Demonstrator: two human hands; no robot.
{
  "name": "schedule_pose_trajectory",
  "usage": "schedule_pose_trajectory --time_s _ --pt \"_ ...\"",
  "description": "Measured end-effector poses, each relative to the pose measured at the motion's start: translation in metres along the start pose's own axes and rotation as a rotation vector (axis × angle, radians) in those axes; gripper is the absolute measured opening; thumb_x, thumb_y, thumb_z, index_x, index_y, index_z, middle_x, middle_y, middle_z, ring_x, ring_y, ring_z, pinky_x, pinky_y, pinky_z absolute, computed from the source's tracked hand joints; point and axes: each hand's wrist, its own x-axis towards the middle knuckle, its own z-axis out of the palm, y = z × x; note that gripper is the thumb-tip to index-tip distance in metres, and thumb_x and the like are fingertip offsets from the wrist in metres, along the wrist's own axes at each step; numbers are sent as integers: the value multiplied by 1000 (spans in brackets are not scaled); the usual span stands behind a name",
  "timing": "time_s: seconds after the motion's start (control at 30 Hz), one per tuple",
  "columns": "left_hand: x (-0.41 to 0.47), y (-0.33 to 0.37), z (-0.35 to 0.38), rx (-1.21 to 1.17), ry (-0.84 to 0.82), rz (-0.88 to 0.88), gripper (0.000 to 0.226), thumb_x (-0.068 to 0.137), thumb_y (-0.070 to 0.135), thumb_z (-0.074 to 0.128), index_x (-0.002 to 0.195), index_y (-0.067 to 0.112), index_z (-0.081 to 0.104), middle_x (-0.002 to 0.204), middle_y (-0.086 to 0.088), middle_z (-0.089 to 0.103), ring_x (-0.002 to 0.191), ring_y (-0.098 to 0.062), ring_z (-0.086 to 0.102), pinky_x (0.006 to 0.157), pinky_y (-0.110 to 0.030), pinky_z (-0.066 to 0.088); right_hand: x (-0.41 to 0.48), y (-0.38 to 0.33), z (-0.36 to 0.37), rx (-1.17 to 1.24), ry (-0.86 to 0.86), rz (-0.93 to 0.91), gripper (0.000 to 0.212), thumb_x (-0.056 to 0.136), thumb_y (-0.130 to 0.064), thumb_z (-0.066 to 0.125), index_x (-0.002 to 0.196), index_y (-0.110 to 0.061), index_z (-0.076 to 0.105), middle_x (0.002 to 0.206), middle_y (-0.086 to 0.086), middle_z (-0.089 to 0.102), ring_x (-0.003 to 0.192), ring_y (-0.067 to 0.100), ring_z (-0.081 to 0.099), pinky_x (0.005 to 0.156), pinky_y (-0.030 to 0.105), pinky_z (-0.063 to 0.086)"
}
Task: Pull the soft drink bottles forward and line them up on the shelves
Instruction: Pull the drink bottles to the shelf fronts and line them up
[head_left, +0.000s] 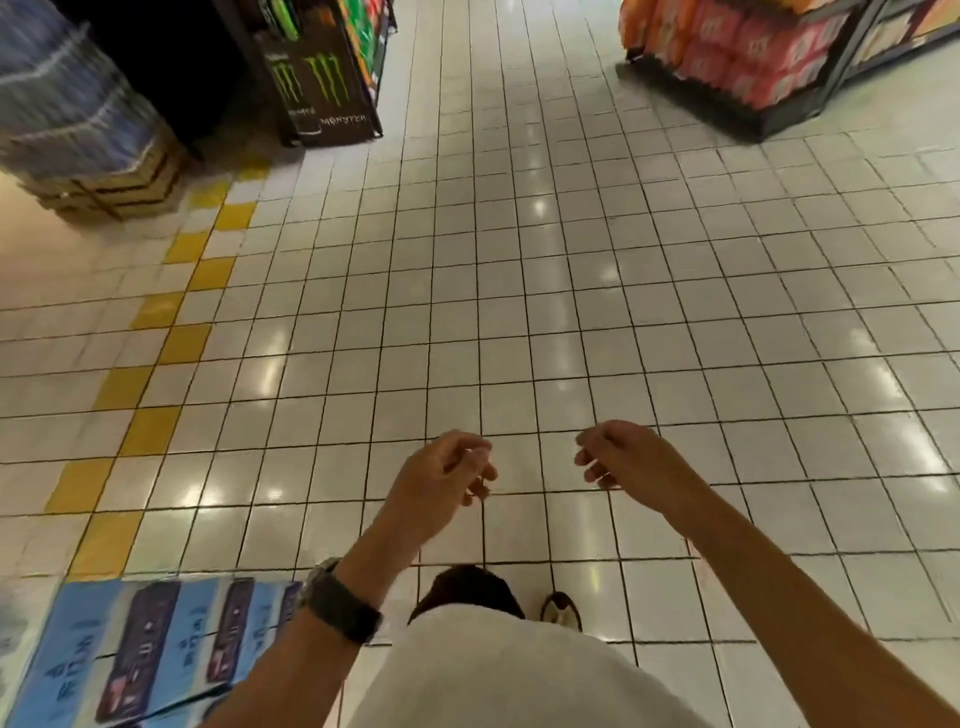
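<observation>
Person stands in a shop aisle, head cam looking down at the tiled floor. Left hand and right hand hang out front at approx waist level, near each other but apart. Both carry nothing. Fingers of each are loosely curled inward, tips drawn toward the palm, pinching nothing. Wristwatch on left wrist.

Task items: no single soft drink bottle is within reach. Closest candidates are the red/orange drink packs on a low dark rack far right, and the green/orange stock on the rack beside the Monster display far left. Both well apart from the hands; labels too blurred to confirm. Shrink-wrapped stack at left edge, contents unclear. Blue printed floor sticker lies by the left foot.

Handling judgement: full PET bottles are likely moderately heavy, walls stiff under pressure, film labels slick. Best hold prob. round the body below the shoulder, or at neck/cap for back-row units, sliding them along the shelf, not lifting. Fragility low; tipping neighbours is the main risk.

Status: lining-up not in hand here.
</observation>
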Motion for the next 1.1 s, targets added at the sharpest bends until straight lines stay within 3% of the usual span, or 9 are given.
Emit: schedule_pose_trajectory --time_s 0.2,0.4,0.6,0.8,0.93,1.1 --pt "98 11 -29 -105 111 -65 13 97 23 51 105 24 62 86 4 72 74 -15 69 62 -22 52 104 -74 -4 -84 -123 -109 19 95 -36 48 100 -25 63 88 -6 71 76 8 68 71 27 56" --pt "218 5 -41 -86 71 -160 11 97 22 53 100 21 63 83 -4 71 70 -17 68 60 -23 50 214 -98 -15 -168 -257 -28 15 94 -32 52 102 -27 63 91 -4 70 80 13 68 74 30 56" --pt "356 59 -78 82 -115 -94 11 96 28 52 101 26 61 85 5 71 70 -3 66 61 -14 48 327 -142 -94 -62 -84 115 13 95 -23 53 95 -17 66 87 4 71 74 18 68 71 33 53" --pt "501 149 -119 116 -175 -11 15 97 29 50 105 23 61 88 3 70 75 -10 67 64 -17 48 417 -179 -168 28 120 171 14 95 -17 54 94 -11 66 84 9 72 70 20 68 63 28 53" --pt "588 195 -118 63 -195 -4 14 97 27 52 104 21 62 89 0 71 74 -9 66 62 -14 47 486 -194 -194 112 146 210 15 95 -14 53 94 -6 65 84 14 71 69 24 65 63 31 51" --pt "682 222 -109 66 -200 -47 13 96 28 53 104 22 62 93 2 70 76 -5 65 64 -15 45 600 -225 -227 75 54 205 15 96 -12 51 94 -2 63 84 15 69 66 22 63 60 30 48"
